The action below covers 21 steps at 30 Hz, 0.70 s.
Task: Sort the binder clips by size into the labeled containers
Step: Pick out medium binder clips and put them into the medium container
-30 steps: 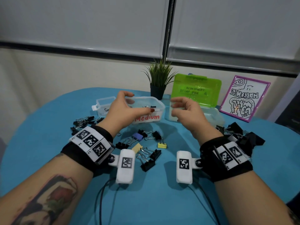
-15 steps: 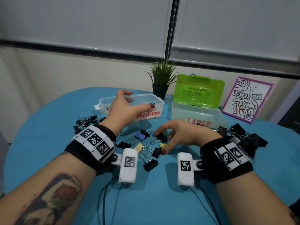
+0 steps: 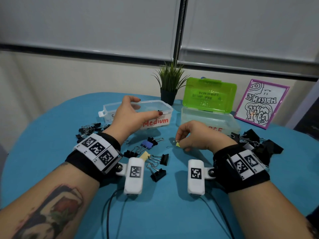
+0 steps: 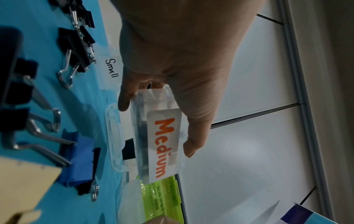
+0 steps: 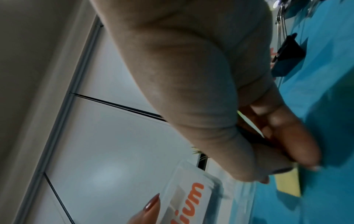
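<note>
My left hand (image 3: 149, 106) holds the clear Medium container (image 3: 155, 109), with the thumb on the near rim and the fingers on the far rim; the left wrist view shows the same hold on the Medium container (image 4: 164, 144). My right hand (image 3: 177, 143) pinches a small yellow binder clip (image 3: 177, 145) just above the blue table, in front of the Large container (image 3: 207, 121). The yellow clip (image 5: 287, 181) shows under the fingertips in the right wrist view, with something dark deeper between the fingers. Loose medium clips (image 3: 158, 175) lie between my wrists. The Small container (image 3: 110, 114) stands at the left.
A pile of small black clips (image 3: 89, 129) lies at the left and one of large black clips (image 3: 255, 140) at the right. The Large container's green lid (image 3: 209, 94) stands open. A potted plant (image 3: 170, 83) and a framed drawing (image 3: 260, 104) stand at the back.
My right hand came down from beside the containers to the loose clips and has taken hold of the yellow clip. My left hand has stayed on the Medium container.
</note>
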Tool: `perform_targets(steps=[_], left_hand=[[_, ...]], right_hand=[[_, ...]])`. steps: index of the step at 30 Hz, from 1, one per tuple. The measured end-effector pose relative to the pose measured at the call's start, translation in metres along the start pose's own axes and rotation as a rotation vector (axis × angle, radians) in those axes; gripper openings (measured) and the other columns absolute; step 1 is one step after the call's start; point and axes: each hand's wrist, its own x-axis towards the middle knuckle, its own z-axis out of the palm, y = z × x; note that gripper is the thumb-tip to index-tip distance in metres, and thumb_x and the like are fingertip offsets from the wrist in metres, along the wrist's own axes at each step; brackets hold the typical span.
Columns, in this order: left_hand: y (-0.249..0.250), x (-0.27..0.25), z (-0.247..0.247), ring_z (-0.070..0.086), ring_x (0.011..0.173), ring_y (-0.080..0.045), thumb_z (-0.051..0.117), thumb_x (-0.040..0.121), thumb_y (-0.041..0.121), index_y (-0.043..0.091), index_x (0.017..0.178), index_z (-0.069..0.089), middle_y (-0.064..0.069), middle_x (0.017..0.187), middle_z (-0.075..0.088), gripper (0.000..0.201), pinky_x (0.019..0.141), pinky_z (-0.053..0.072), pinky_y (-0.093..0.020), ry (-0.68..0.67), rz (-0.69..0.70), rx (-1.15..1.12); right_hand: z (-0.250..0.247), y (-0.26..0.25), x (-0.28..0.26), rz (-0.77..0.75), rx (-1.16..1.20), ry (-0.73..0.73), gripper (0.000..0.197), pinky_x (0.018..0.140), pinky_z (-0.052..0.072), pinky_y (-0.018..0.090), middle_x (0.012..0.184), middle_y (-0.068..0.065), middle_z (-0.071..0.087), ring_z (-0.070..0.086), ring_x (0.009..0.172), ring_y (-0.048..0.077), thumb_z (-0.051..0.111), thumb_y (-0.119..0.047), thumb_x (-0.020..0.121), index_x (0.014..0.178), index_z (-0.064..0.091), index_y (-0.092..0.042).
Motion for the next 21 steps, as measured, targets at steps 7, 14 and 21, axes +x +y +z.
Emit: perform_targets(steps=[7, 14, 21], left_hand=[[-0.002, 0.0, 0.0, 0.067, 0.097, -0.017, 0.092, 0.051, 0.051, 0.028, 0.114, 0.052, 0.004, 0.118, 0.057, 0.079, 0.084, 0.059, -0.044, -0.118, -0.004, 0.05], [-0.001, -0.003, 0.001, 0.064, 0.098, -0.016, 0.094, 0.051, 0.046, 0.028, 0.111, 0.055, 0.004, 0.117, 0.057, 0.074, 0.083, 0.059, -0.043, -0.188, 0.003, 0.109], [0.006, -0.013, 0.006, 0.062, 0.11, -0.014, 0.094, 0.042, 0.046, 0.029, 0.112, 0.057, 0.004, 0.119, 0.061, 0.081, 0.089, 0.058, -0.043, -0.386, 0.082, 0.088]], right_hand=[[-0.009, 0.009, 0.001, 0.041, 0.248, 0.106, 0.021, 0.087, 0.056, 0.054, 0.069, 0.015, 0.067, 0.063, 0.068, 0.027, 0.063, 0.018, 0.072, 0.073, 0.073, 0.0], [-0.02, 0.005, -0.002, -0.012, 0.381, 0.408, 0.021, 0.045, 0.048, 0.017, 0.068, 0.011, 0.064, 0.058, 0.051, 0.01, 0.065, 0.018, 0.076, 0.079, 0.072, -0.002], [-0.011, -0.011, 0.002, -0.349, 0.501, 0.443, 0.023, 0.074, 0.055, 0.017, 0.078, 0.006, 0.07, 0.064, 0.066, 0.0, 0.066, 0.019, 0.081, 0.085, 0.072, -0.002]])
